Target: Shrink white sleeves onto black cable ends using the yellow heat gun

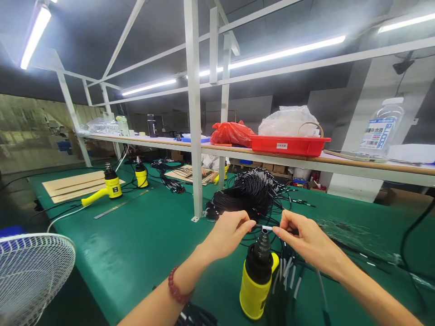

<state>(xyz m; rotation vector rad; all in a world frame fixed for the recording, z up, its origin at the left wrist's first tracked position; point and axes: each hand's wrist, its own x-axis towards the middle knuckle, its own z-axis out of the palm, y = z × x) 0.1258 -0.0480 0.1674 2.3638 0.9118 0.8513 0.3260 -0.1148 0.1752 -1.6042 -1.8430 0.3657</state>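
Observation:
Between my two hands a thin black cable with a white sleeve is stretched level, just over the nozzle of an upright yellow heat gun. My left hand pinches its left end, thumb against forefinger. On the right side, my right hand pinches the other end with its fingers curled. Behind my hands lies a big bundle of black cables with pale tips. More cables with grey sleeves hang beside the heat gun on the right.
Two more yellow heat guns stand at the left on the green table, near flat boards. A white post rises ahead. The shelf bears a red tray and a bottle. A fan stands left.

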